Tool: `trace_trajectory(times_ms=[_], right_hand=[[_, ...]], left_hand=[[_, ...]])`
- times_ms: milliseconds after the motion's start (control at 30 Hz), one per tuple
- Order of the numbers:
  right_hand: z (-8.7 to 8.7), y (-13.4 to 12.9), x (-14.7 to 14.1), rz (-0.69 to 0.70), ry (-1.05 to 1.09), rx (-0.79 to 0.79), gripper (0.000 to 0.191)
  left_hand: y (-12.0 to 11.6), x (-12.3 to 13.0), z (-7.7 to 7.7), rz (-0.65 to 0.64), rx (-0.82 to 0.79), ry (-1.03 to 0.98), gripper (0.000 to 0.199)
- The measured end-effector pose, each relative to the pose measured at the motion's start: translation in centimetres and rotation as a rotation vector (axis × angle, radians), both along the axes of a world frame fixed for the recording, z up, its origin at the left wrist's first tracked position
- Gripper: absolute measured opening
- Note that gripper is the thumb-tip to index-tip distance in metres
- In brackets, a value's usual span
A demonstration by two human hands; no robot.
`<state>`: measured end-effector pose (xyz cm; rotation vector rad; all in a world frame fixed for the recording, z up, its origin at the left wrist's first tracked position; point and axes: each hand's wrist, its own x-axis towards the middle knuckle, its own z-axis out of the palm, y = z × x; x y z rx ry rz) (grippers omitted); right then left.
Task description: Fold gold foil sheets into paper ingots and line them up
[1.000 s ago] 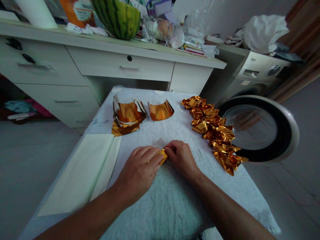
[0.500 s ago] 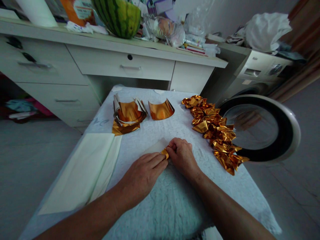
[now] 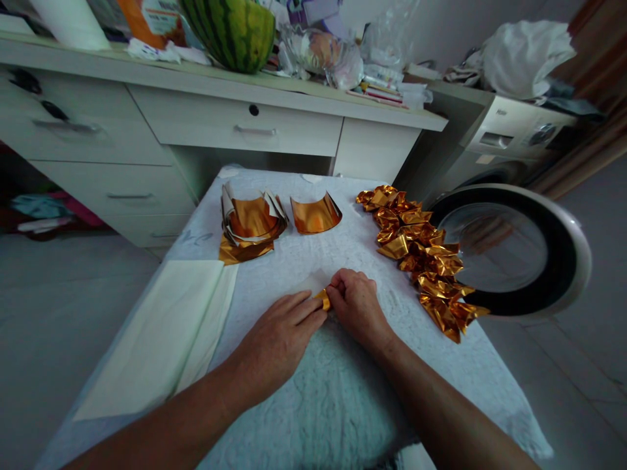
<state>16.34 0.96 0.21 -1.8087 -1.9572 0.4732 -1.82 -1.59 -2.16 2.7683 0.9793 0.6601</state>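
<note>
Both hands meet over the middle of the cloth-covered table (image 3: 313, 385). My left hand (image 3: 284, 333) lies over a small piece of gold foil (image 3: 323, 299), its fingers pressed together on it. Pinched at the foil's right end are the closed fingers of my right hand (image 3: 353, 297). A pale sheet shows partly behind the hands. Beyond them are a stack of curled gold sheets (image 3: 252, 219) and, just right of it, a single curled gold sheet (image 3: 316, 215). Crumpled, folded gold foil pieces (image 3: 421, 251) form a long pile along the right side.
Folded pale paper (image 3: 151, 333) covers the table's left side. Behind stands a counter with drawers (image 3: 255, 124), bearing a cut watermelon (image 3: 235, 32) and plastic bags. An open washing machine door (image 3: 509, 248) adjoins the table's right edge.
My left hand has shifted very slightly left, its fingers a little more raised. My right hand keeps its pinch on the gold foil almost unchanged.
</note>
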Motion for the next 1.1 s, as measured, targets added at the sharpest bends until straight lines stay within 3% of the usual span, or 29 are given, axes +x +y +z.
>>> trace_trajectory(times_ms=[1100], right_hand=[[-0.45,-0.09,0.01,-0.093,-0.184,-0.006,0.013]], left_hand=[[-0.07,0.23,-0.46,0.051,0.079,0.046,0.038]])
